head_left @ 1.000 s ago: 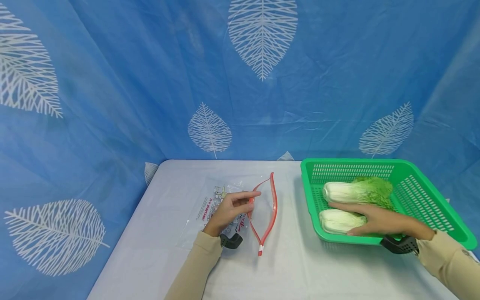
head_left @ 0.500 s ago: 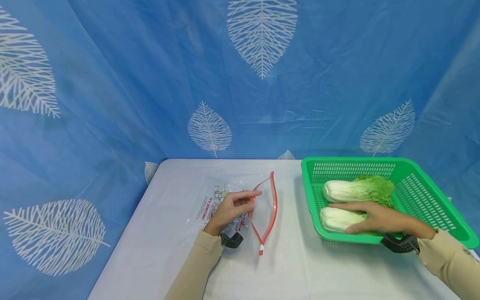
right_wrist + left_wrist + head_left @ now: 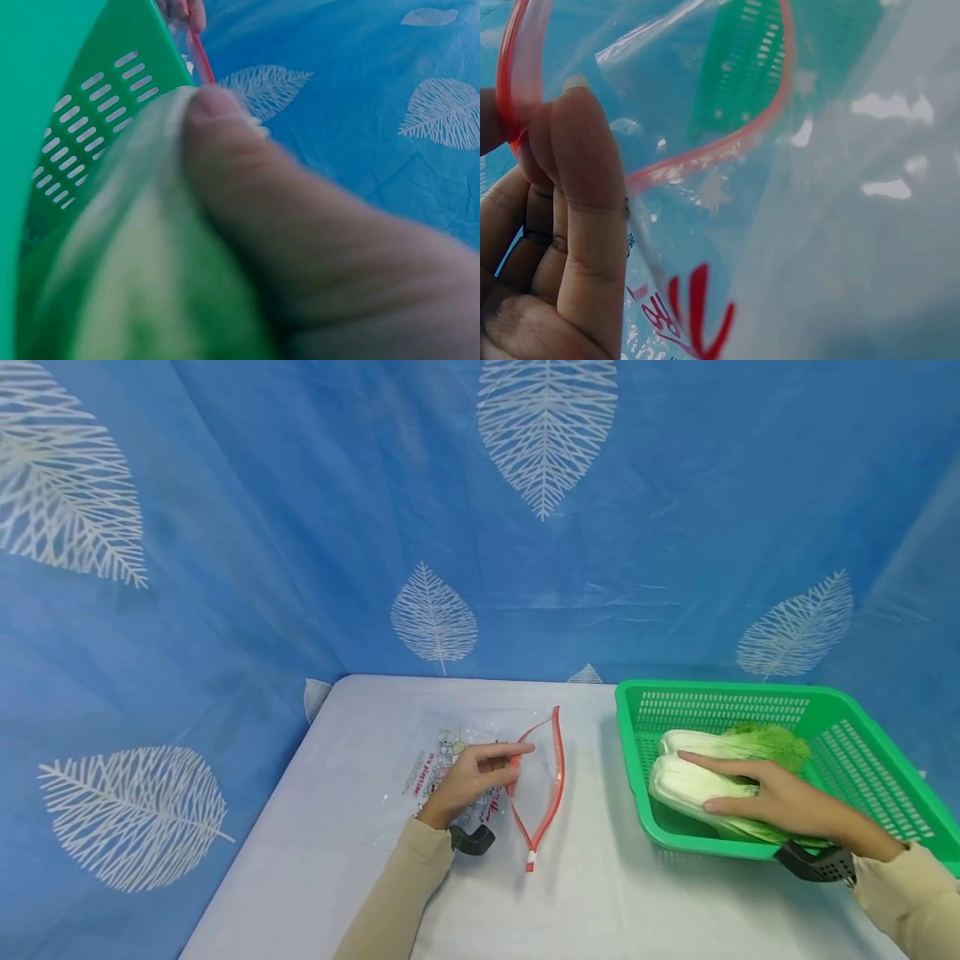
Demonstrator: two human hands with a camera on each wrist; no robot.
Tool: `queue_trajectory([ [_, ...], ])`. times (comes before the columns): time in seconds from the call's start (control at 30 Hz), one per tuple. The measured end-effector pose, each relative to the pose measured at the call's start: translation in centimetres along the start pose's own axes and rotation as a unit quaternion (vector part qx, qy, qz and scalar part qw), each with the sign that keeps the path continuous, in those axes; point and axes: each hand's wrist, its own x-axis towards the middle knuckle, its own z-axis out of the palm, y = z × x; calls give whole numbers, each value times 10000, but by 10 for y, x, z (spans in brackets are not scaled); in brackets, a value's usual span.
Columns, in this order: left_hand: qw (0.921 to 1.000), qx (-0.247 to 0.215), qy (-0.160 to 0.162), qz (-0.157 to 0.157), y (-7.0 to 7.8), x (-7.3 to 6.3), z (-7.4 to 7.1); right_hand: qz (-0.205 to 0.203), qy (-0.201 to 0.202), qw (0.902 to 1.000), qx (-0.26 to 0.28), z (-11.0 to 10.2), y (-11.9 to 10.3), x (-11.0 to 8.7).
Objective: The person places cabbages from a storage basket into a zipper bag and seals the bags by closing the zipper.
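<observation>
My left hand point(image 3: 468, 783) pinches the red-edged mouth of a clear zip bag point(image 3: 557, 777) between thumb and fingers. The bag lies on its side with its mouth spread apart, facing right, and a slider at the near end; printed red letters show on its film. Over in the green basket point(image 3: 637, 810), my right hand point(image 3: 780, 797) grips the nearer napa cabbage point(image 3: 686, 787), thumb on the near side and fingers across the far side. A second napa cabbage point(image 3: 693, 742) lies just behind it, partly covered. The right wrist view shows the thumb pressed along the gripped cabbage point(image 3: 150, 262).
The basket's slotted walls rise around the cabbages, and its left rim faces the bag. A white-covered table point(image 3: 585, 893) lies beneath everything. Blue cloth point(image 3: 540, 593) with white leaf prints hangs behind and at the left.
The nearer cabbage has tilted and shifted up against the farther one in my right hand's grip. My left hand keeps its hold on the bag's mouth. The head view has swung slightly left.
</observation>
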Motion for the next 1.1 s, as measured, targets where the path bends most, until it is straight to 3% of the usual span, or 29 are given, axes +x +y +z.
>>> queue_trajectory([
  [0.2, 10000, 65, -9, 60, -2, 1, 1, 139, 578, 9977, -323, -6, -15, 5],
  [0.33, 9999, 96, 23, 72, -2, 0, 0, 239, 755, 9964, -291, -8, -29, 11],
  [0.7, 9999, 150, 28, -81, -1, -1, 1, 262, 1130, 9932, 52, -1, -91, 26],
  [0.97, 9999, 117, 11, -65, 1, -2, 2, -47, 1393, 9894, 405, 15, -131, 39],
  [1.1, 9999, 157, -1, -36, 1, 0, 1, 113, 1707, 9828, 704, 39, -146, 46],
])
